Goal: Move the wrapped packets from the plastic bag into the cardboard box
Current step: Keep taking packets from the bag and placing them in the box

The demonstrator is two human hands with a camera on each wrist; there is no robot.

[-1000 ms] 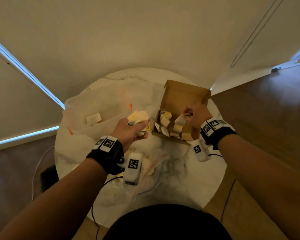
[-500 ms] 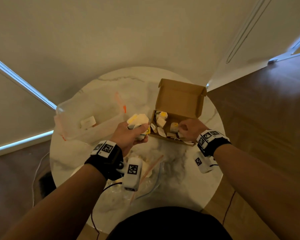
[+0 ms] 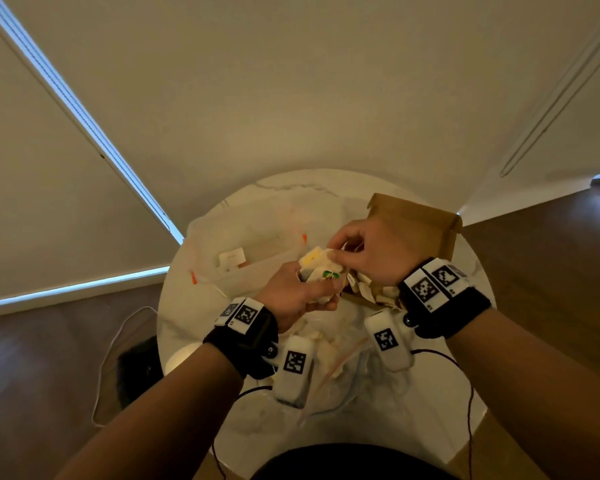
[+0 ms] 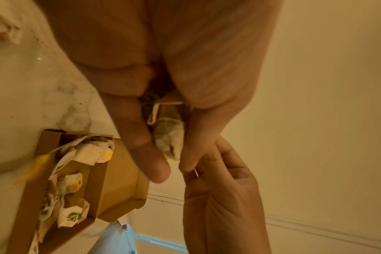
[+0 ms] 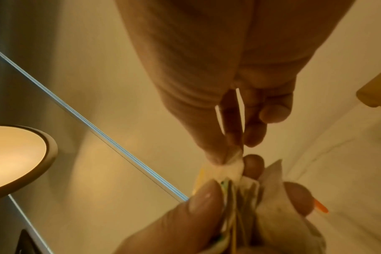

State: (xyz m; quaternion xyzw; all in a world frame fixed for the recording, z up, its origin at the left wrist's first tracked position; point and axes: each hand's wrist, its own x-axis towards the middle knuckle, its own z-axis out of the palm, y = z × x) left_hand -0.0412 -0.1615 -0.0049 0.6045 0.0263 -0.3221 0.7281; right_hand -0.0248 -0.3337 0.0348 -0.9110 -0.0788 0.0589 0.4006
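Observation:
My left hand [image 3: 302, 296] grips a bundle of white wrapped packets [image 3: 317, 270] with yellow and green marks, held above the round marble table [image 3: 222, 427]. The right hand [image 3: 361, 247] has reached over and pinches the top edge of one packet [image 5: 230, 169] in that bundle with thumb and forefinger. The bundle [image 4: 169, 137] shows between the left hand's curled fingers in the left wrist view. The open cardboard box [image 3: 426, 223] stands just right of the hands, with several packets [image 4: 76, 171] lying inside. A clear plastic bag [image 3: 250, 258] lies at the left of the table.
A second clear bag [image 3: 340, 368] with loose packets lies on the table under my wrists. Thin cables [image 3: 440, 355] trail from the wrist cameras over the table's near edge. A wall stands right behind the table; wooden floor lies to either side.
The right hand left the box, where it had set a packet down, and moved left to pinch a packet in the left hand's bundle. The left hand stayed roughly in place.

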